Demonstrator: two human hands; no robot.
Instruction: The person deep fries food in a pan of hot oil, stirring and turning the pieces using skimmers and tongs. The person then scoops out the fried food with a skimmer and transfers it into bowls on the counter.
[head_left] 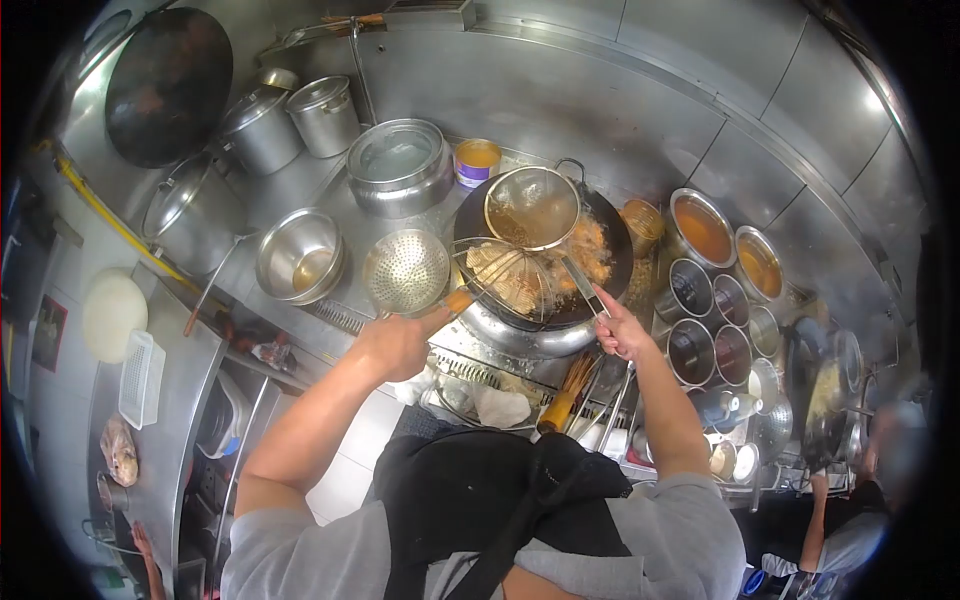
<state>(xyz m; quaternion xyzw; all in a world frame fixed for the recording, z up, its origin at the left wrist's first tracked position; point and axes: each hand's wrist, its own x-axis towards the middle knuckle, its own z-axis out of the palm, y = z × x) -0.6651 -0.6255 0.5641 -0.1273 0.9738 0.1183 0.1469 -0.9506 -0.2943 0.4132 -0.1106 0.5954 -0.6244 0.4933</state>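
Note:
My left hand (388,346) is closed round the wooden handle of a wire skimmer (483,250). Its open basket sits over the wok (618,225), with pale, ridged food pieces (508,278) in or under the wires; I cannot tell which. My right hand (622,330) grips a flat metal handle that runs up to a round fine-mesh strainer (532,205), held above the wok's back left. Orange-brown pieces (590,250) bubble in the oil at the wok's right side. A perforated ladle (406,270) rests left of the wok.
A steel bowl (300,257), a wide pot (400,165) and a purple-labelled tin (477,162) stand left of the wok. Pans of orange liquid (700,228) and several steel containers (690,352) line the right. A bamboo brush (572,390) is at the front edge. Another person (840,530) works at far right.

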